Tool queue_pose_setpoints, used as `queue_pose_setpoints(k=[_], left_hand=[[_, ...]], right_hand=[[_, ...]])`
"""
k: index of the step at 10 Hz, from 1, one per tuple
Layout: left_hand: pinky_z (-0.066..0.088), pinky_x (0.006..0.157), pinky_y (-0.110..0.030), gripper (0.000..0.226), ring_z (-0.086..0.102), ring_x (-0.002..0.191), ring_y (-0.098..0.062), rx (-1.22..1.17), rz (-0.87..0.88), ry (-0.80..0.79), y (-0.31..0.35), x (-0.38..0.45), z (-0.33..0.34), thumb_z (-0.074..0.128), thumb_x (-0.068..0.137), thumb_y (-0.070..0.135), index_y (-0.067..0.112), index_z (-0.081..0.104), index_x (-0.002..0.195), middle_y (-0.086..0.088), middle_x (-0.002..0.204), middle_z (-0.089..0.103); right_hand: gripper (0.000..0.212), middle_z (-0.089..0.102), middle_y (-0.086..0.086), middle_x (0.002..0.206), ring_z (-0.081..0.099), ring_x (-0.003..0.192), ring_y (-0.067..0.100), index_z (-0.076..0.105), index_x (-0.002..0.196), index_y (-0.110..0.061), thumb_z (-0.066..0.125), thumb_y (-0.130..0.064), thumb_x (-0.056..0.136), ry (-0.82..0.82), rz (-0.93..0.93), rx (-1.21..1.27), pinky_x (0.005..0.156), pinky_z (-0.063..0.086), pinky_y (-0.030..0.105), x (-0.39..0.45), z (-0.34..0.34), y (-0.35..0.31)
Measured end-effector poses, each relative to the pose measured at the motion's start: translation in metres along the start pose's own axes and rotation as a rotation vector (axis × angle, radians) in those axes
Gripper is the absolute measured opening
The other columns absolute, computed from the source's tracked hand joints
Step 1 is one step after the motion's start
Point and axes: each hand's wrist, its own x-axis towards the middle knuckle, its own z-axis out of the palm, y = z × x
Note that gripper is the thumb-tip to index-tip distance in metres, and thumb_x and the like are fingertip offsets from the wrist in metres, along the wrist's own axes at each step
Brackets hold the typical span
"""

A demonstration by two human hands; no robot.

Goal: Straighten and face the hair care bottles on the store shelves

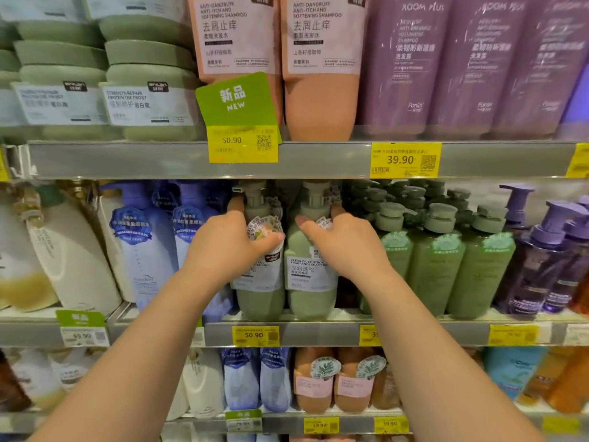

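Store shelving fills our view, and on the middle shelf [318,333], above its 50.90 tag [255,335], our left hand [234,247] and right hand [342,242] each grip a sage-green shampoo bottle [310,282].

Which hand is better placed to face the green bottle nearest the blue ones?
Left. The left hand already grips that bottle at its shoulder; the right hand grips the next bottle.
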Motion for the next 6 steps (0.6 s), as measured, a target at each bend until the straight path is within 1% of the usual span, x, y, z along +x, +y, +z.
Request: queue_pose_setpoints(k=[1,2,3,4,5,6], left_hand=[[0.042,0.060,-0.035,0.080,0.063,0.090,-0.032,-0.024,-0.028,0.032,0.000,-0.004,0.006,0.064,0.079,0.065,0.012,0.038,0.134,-0.007,0.095,0.067],[0.039,0.065,-0.033,0.068,0.062,0.097,-0.030,-0.140,-0.072,0.015,-0.001,-0.011,0.012,0.061,0.082,0.064,0.016,0.043,0.127,-0.002,0.101,0.062],[0.052,0.073,-0.038,0.067,0.065,0.093,-0.024,-0.317,-0.082,-0.001,-0.003,-0.017,0.014,0.057,0.077,0.072,0.025,0.046,0.123,0.002,0.108,0.064],[0.053,0.086,-0.045,0.078,0.059,0.108,-0.022,-0.403,-0.075,0.000,0.000,-0.029,0.013,0.055,0.069,0.076,0.027,0.045,0.129,0.000,0.120,0.058],[0.040,0.106,-0.041,0.082,0.041,0.134,-0.025,-0.379,-0.079,0.010,0.005,-0.044,0.013,0.062,0.084,0.058,0.017,0.031,0.149,-0.008,0.147,0.040],[0.031,0.114,-0.042,0.087,0.030,0.143,-0.024,-0.397,-0.076,0.041,0.010,-0.061,0.008,0.061,0.090,0.049,0.013,0.016,0.155,-0.004,0.161,0.019]], right_hand=[[0.072,0.058,0.005,0.086,0.061,0.088,0.029,0.059,0.116,-0.008,0.046,-0.073,0.089,0.000,0.016,0.029,0.075,0.053,0.040,0.000,0.001,-0.001],[0.076,0.061,0.004,0.081,0.060,0.084,0.027,0.057,0.125,-0.008,0.045,-0.073,0.089,-0.033,0.026,0.047,0.074,0.052,0.038,-0.001,0.000,-0.001],[0.083,0.066,0.004,0.088,0.065,0.084,0.024,0.048,0.136,-0.008,0.049,-0.075,0.086,-0.063,0.030,0.135,0.077,0.056,0.040,-0.003,-0.002,0.002],[0.096,0.068,0.004,0.097,0.070,0.085,0.026,0.032,0.146,-0.008,0.055,-0.076,0.082,-0.042,0.038,0.242,0.077,0.059,0.045,-0.009,0.000,0.005],[0.094,0.065,0.006,0.118,0.069,0.095,0.027,0.019,0.153,-0.018,0.060,-0.067,0.084,-0.022,0.009,0.322,0.080,0.059,0.047,-0.018,0.003,0.012],[0.094,0.053,0.005,0.142,0.068,0.105,0.026,0.010,0.157,-0.032,0.064,-0.061,0.085,-0.043,-0.039,0.364,0.086,0.059,0.048,-0.033,0.001,0.020]])
